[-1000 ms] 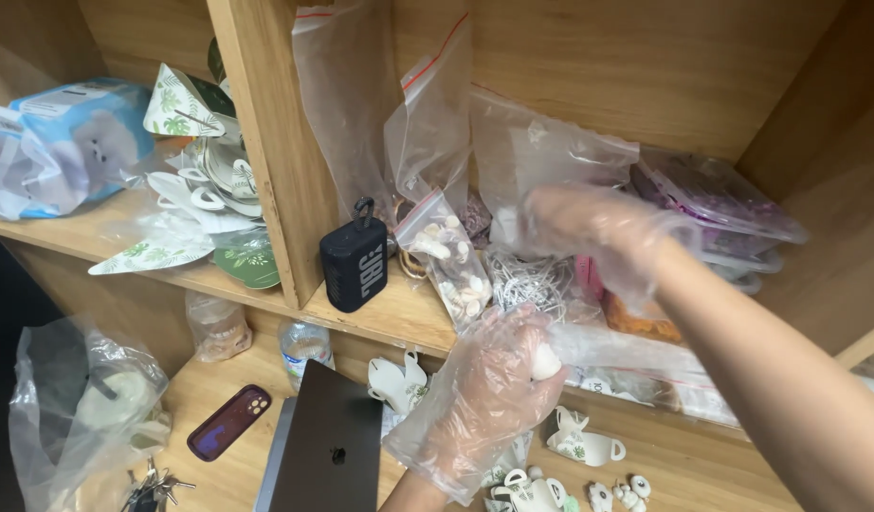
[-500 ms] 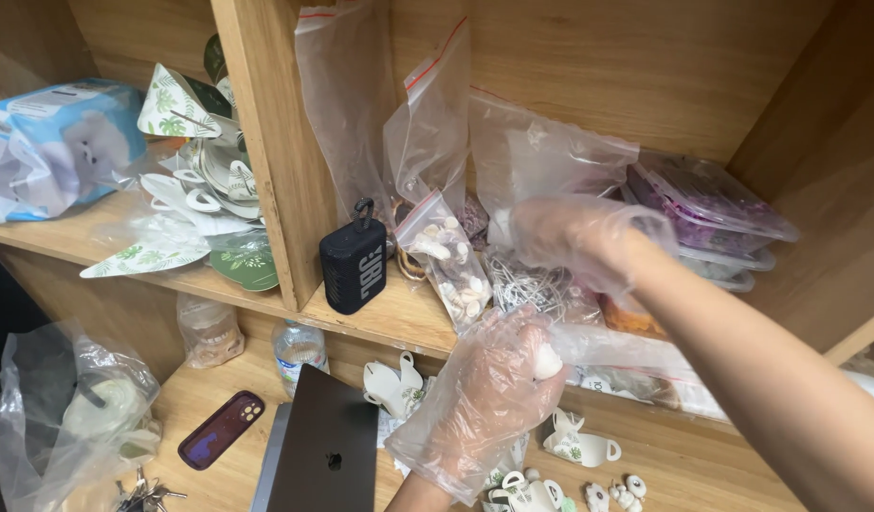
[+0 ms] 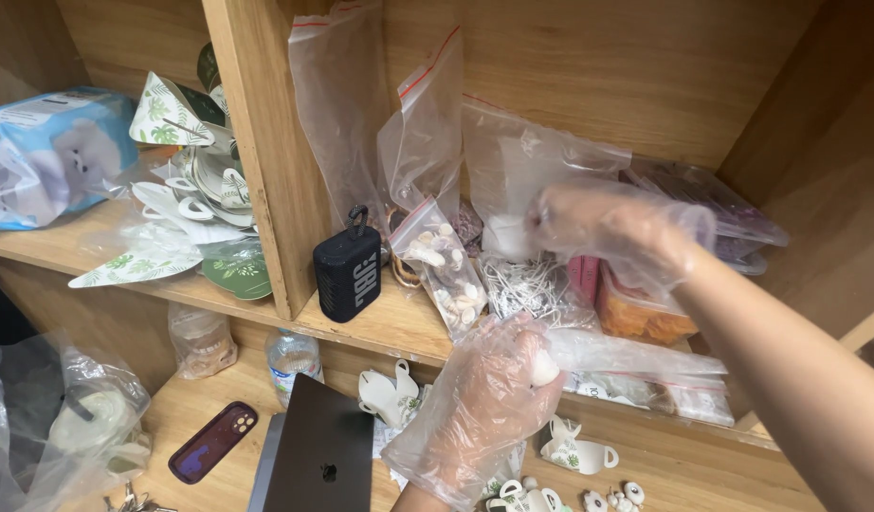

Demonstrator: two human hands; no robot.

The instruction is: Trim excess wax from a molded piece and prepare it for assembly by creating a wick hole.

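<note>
Our left grip [image 3: 494, 398] closes on a clear bag [image 3: 636, 353] at the shelf edge [image 3: 380, 337]; right grip [image 3: 612, 223] pinches a bag [image 3: 522, 180] above, hemmed by bags; laptop [image 3: 318, 455] below-left on wooden surface [image 3: 186, 412].

Wooden shelf [image 3: 380, 327] carries a black speaker [image 3: 348, 273] and plastic bags [image 3: 437, 228].

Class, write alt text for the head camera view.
Two gloved hands work at a wooden shelf: the left hand grips a clear plastic bag, the right hand reaches among upright bags beside a small black speaker.
</note>
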